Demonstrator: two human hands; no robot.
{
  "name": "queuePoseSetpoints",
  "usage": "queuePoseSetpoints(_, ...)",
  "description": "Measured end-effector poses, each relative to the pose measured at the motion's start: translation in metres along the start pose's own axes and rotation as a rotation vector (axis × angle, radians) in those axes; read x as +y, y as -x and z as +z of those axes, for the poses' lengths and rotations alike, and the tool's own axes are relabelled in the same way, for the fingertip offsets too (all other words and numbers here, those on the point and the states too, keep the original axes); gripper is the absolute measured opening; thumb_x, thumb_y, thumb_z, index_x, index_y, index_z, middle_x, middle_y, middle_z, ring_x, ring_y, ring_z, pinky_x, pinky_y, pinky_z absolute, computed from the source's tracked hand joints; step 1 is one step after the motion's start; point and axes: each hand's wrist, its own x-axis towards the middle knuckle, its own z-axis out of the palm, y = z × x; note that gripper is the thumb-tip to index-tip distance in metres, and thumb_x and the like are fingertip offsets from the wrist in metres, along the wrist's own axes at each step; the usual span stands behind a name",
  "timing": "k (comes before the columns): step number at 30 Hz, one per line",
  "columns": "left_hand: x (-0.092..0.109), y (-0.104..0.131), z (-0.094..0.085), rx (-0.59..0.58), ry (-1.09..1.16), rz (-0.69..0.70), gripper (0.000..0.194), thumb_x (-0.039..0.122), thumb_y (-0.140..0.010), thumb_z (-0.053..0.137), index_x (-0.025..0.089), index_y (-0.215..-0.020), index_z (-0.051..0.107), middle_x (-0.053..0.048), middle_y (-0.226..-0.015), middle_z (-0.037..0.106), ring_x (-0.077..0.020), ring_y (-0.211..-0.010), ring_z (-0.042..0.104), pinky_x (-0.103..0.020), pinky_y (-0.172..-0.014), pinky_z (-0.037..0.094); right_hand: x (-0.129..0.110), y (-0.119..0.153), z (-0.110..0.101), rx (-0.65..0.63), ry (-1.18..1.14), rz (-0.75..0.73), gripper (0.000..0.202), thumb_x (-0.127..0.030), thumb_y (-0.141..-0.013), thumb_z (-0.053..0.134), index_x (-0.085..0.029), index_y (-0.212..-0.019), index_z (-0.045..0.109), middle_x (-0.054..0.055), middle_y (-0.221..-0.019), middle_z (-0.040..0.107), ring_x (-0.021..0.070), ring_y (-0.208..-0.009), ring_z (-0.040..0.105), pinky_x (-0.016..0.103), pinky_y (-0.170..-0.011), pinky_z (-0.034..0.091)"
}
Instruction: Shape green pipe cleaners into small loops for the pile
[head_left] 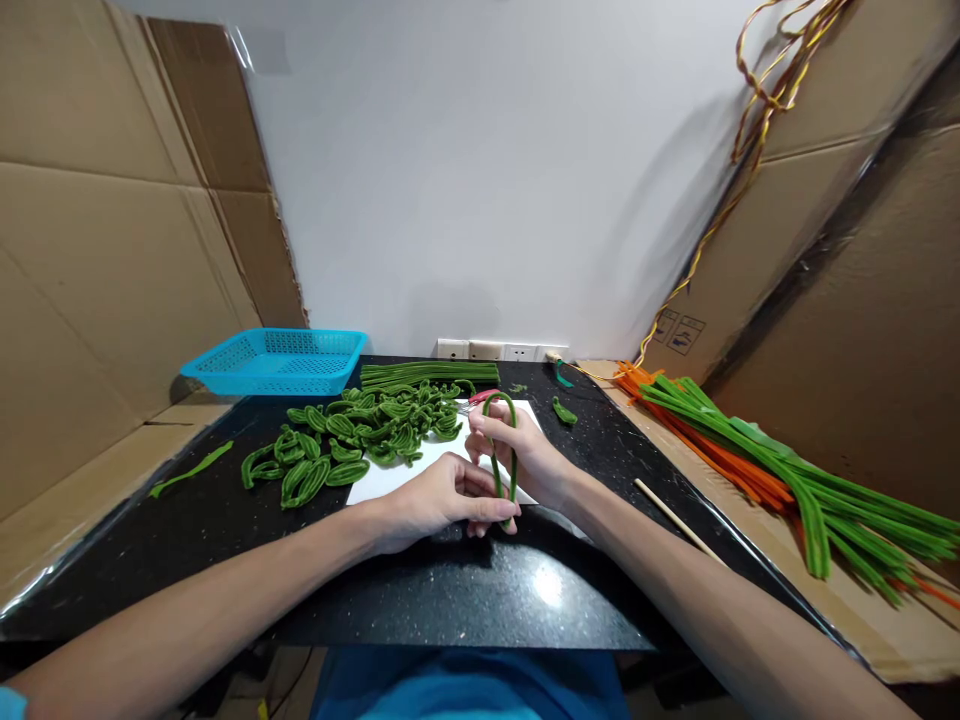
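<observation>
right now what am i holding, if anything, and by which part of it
A green fuzzy loop: the left hand pinches its lower end, and the right hand holds it near the top.

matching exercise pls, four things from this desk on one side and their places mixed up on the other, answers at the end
Things
1. turquoise perforated plastic basket
2. thin pale wooden stick
3. green fuzzy loop
4. orange fuzzy strips

Places
A. held in the left hand and right hand
B. on the cardboard at the right, partly under green strips
C. at the back left, near the pale wall
D. on the black speckled tabletop, beside the right forearm

Pairs: 1-C, 2-D, 3-A, 4-B
</observation>
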Motion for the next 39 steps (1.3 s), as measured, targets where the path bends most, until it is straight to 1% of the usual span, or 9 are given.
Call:
queuePoseSetpoints(3, 0.0, -0.001, 0.0, 0.016, -0.001, 0.024, 0.039, 0.048, -0.078, 0.083, 0.01, -0.082, 0.077, -0.008, -0.081, 0.074, -0.0094, -0.06, 0.051, -0.023, -0.057, 0.04, 0.001, 0.003, 0.001, -0.018, -0.001, 0.014, 0.032, -0.036, -0.078, 0.086, -0.017, -0.075, 0.06, -0.003, -0.067, 0.054, 0.0102, -0.062, 0.053, 0.021, -0.058, 0.045)
queuePoseSetpoints(6, -0.001, -0.002, 0.0, 0.061, 0.036, 0.06, 0.04, 0.047, -0.079, 0.083, 0.009, -0.082, 0.074, -0.008, -0.08, 0.072, -0.0085, -0.06, 0.05, -0.023, -0.056, 0.037, -0.001, 0.007, 0.004, -0.101, -0.04, 0.115, 0.037, -0.049, -0.084, 0.076, -0.017, -0.075, 0.061, 0.001, -0.072, 0.06, 0.0125, -0.057, 0.057, 0.022, -0.046, 0.045)
queuePoseSetpoints(9, -0.003, -0.002, 0.001, 0.114, 0.127, 0.105, 0.043, 0.044, -0.076, 0.086, 0.01, -0.097, 0.069, -0.006, -0.079, 0.071, -0.0091, -0.061, 0.052, -0.022, -0.055, 0.037, -0.003, 0.012, 0.006, -0.178, -0.004, 0.196, 0.038, -0.055, -0.086, 0.07, -0.017, -0.086, 0.067, 0.002, -0.07, 0.062, 0.0133, -0.045, 0.055, 0.022, -0.032, 0.038)
queuePoseSetpoints(12, -0.004, -0.002, 0.001, 0.121, 0.18, 0.142, 0.052, 0.042, -0.075, 0.088, 0.012, -0.109, 0.063, -0.005, -0.079, 0.07, -0.01, -0.063, 0.054, -0.021, -0.054, 0.037, -0.003, 0.014, 0.008, -0.161, 0.086, 0.195, 0.038, -0.052, -0.083, 0.075, -0.015, -0.091, 0.069, 0.002, -0.069, 0.064, 0.0139, -0.043, 0.056, 0.022, -0.031, 0.036)
queuePoseSetpoints(17, -0.005, -0.003, 0.0, 0.077, 0.029, 0.133, 0.04, 0.044, -0.079, 0.084, 0.01, -0.095, 0.07, -0.006, -0.077, 0.071, -0.0083, -0.059, 0.05, -0.021, -0.053, 0.037, -0.003, 0.013, 0.011, -0.072, 0.125, 0.127, 0.039, -0.053, -0.082, 0.077, -0.016, -0.076, 0.066, -0.003, -0.055, 0.051, 0.0102, -0.042, 0.046, 0.022, -0.036, 0.033)
queuePoseSetpoints(23, -0.004, -0.002, 0.0, -0.046, -0.147, 0.094, 0.035, 0.046, -0.084, 0.078, 0.011, -0.082, 0.079, -0.007, -0.079, 0.074, -0.0099, -0.061, 0.052, -0.021, -0.055, 0.039, -0.012, 0.006, 0.012, 0.082, 0.112, -0.075, 0.046, -0.052, -0.084, 0.077, -0.017, -0.061, 0.058, -0.001, -0.059, 0.055, 0.0117, -0.061, 0.048, 0.027, -0.064, 0.04)
queuePoseSetpoints(30, -0.002, -0.001, -0.002, -0.082, -0.207, 0.053, 0.037, 0.047, -0.085, 0.076, 0.01, -0.082, 0.081, -0.005, -0.071, 0.07, -0.0082, -0.056, 0.044, -0.021, -0.053, 0.035, -0.012, -0.001, 0.001, 0.131, 0.078, -0.094, 0.075, -0.065, -0.089, 0.067, -0.021, -0.036, 0.036, 0.002, -0.046, 0.05, 0.014, -0.058, 0.051, 0.033, -0.073, 0.041)
queuePoseSetpoints(34, 0.001, 0.0, -0.002, -0.055, -0.217, 0.044, 0.035, 0.045, -0.085, 0.076, 0.01, -0.082, 0.081, -0.005, -0.071, 0.071, -0.0081, -0.055, 0.045, -0.021, -0.052, 0.035, -0.018, -0.002, -0.003, 0.165, 0.083, -0.117, 0.076, -0.066, -0.089, 0.067, -0.021, -0.035, 0.037, 0.004, -0.048, 0.057, 0.0133, -0.054, 0.051, 0.034, -0.072, 0.044)
queuePoseSetpoints(39, 0.004, 0.003, -0.001, -0.096, -0.251, 0.027, 0.03, 0.039, -0.084, 0.078, 0.009, -0.081, 0.081, -0.003, -0.065, 0.067, -0.0078, -0.056, 0.046, -0.02, -0.053, 0.035, -0.033, -0.004, -0.017, 0.222, 0.031, -0.145, 0.076, -0.07, -0.085, 0.069, -0.021, -0.036, 0.039, 0.003, -0.046, 0.054, 0.014, -0.053, 0.052, 0.031, -0.062, 0.043)
